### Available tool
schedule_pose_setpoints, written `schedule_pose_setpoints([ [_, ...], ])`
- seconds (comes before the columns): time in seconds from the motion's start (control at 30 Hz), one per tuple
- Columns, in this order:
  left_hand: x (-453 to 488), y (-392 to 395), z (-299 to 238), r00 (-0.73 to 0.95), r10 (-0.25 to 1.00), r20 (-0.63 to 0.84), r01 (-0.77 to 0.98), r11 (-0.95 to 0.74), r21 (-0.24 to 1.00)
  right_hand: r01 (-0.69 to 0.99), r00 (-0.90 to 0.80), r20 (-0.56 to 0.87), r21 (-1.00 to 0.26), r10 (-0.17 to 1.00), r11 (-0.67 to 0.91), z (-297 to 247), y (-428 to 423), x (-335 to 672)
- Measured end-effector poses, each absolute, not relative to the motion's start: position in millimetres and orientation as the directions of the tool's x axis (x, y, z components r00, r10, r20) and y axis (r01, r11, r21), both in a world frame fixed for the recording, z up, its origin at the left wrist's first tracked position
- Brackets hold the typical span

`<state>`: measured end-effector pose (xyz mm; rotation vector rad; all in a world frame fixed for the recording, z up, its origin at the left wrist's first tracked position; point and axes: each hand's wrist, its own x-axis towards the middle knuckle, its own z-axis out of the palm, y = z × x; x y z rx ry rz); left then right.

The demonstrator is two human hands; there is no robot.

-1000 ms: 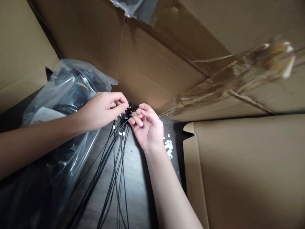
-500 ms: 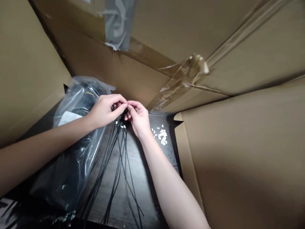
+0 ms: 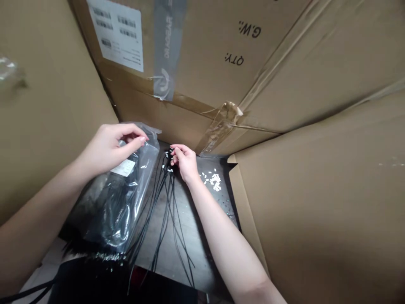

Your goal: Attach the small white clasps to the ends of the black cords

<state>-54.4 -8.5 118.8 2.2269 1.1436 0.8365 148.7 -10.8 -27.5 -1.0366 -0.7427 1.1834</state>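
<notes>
A bundle of thin black cables (image 3: 164, 198) lies on a dark wooden tabletop (image 3: 186, 236), fanned out toward me. My right hand (image 3: 184, 159) is pinched shut on the far ends of the cables, where small white tags show. My left hand (image 3: 110, 145) hovers over a clear plastic bag (image 3: 123, 202) with its thumb and forefinger pinched together; what it holds, if anything, is too small to make out. The bag holds dark coiled cables and bears a white label (image 3: 125, 167).
Cardboard boxes wall in the table on three sides: one at the back (image 3: 221, 55) with a white label and grey tape, one on the left (image 3: 41, 105), one on the right (image 3: 316, 202). A small heap of white tags (image 3: 213, 179) lies beside my right wrist.
My left hand has come away from the cable ends and moved left over the plastic bag. My right hand stays at the cable ends. The view has tilted up.
</notes>
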Motion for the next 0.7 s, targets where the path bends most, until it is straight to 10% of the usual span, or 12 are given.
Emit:
schedule_pose_setpoints([
  [0.7, -198, -230, 24, 0.386, 0.780, 0.493, 0.782, -0.560, 0.272, -0.283, 0.244, -0.055, -0.959, 0.968, 0.017, -15, -24, 139],
])
